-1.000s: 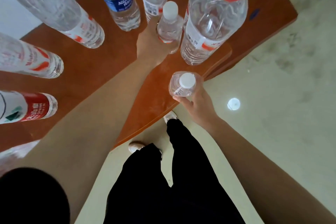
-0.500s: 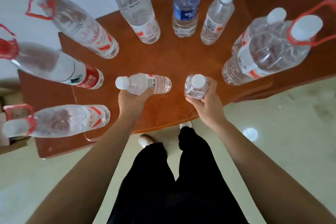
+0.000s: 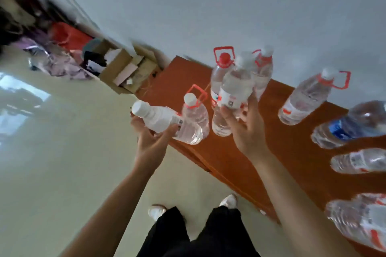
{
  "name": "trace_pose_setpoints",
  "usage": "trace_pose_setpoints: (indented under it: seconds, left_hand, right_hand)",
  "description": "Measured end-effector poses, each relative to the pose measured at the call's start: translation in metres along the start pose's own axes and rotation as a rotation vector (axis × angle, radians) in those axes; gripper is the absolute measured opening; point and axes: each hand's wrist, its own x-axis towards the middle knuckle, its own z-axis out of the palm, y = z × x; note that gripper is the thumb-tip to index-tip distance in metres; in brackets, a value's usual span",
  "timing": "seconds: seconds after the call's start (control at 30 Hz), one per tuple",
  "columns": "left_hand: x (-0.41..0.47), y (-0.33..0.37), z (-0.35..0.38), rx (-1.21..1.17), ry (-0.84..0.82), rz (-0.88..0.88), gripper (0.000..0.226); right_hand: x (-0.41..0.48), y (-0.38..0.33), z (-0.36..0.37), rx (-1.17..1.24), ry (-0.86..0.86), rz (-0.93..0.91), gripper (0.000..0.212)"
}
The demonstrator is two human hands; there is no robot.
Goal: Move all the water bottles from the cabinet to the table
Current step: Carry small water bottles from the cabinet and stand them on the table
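A pale wall (image 3: 208,6) and a glossy cream floor (image 3: 62,152) fill most of the view. An orange-brown wooden tabletop (image 3: 296,148) stands against the wall, with open cardboard boxes (image 3: 123,69) beside its far end. On the tabletop stand large handled bottles (image 3: 307,98) with red carry loops (one has a red cap, the rest white), a blue-labelled bottle (image 3: 351,125) and a small clear bottle (image 3: 359,160) near the right edge of the view.

The right hand (image 3: 246,129) is raised above the tabletop, its fingers (image 3: 226,113) wrapped round the base of an upright bottle (image 3: 236,87). The left hand (image 3: 150,142) is palm-up at the tabletop's corner, its fingers (image 3: 169,131) curled under a sideways bottle (image 3: 165,119) whose white cap points left, out over the floor.
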Motion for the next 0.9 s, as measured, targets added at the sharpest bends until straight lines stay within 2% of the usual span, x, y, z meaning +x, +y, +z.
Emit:
trace_pose_setpoints:
  seconds: [0.17,0.2,0.27,0.4,0.5,0.63,0.73,0.9]
  left_hand:
    - [-0.025,0.01,-0.114,-0.144,0.285,0.053,0.051]
    - [-0.038,0.009,-0.167,-0.163,0.374,0.086,0.055]
    - [-0.039,0.007,-0.185,-0.147,0.394,0.08,0.065]
    - [-0.081,-0.001,-0.314,-0.155,0.625,0.158,0.067]
    - [-0.121,-0.014,-0.424,-0.156,0.783,0.196,0.073]
    - [-0.18,-0.02,-0.552,-0.067,1.031,0.223,0.06]
    - [-0.217,-0.027,-0.634,0.042,1.212,0.2,0.062]
    - [-0.261,-0.056,-0.739,0.344,1.461,0.072,0.067]
  right_hand:
    - [0.005,-0.082,0.091,0.019,-0.121,-0.229,0.057]
    - [-0.003,-0.103,0.136,0.004,-0.176,-0.302,0.057]
    - [-0.001,-0.112,0.147,-0.039,-0.201,-0.323,0.059]
    - [-0.037,-0.154,0.272,0.007,-0.389,-0.435,0.064]
    - [-0.084,-0.188,0.385,0.09,-0.503,-0.452,0.066]
    - [-0.158,-0.222,0.526,0.106,-0.618,-0.485,0.076]
    - [-0.214,-0.245,0.612,0.131,-0.704,-0.516,0.07]
    - [-0.284,-0.257,0.734,0.067,-0.877,-0.615,0.078]
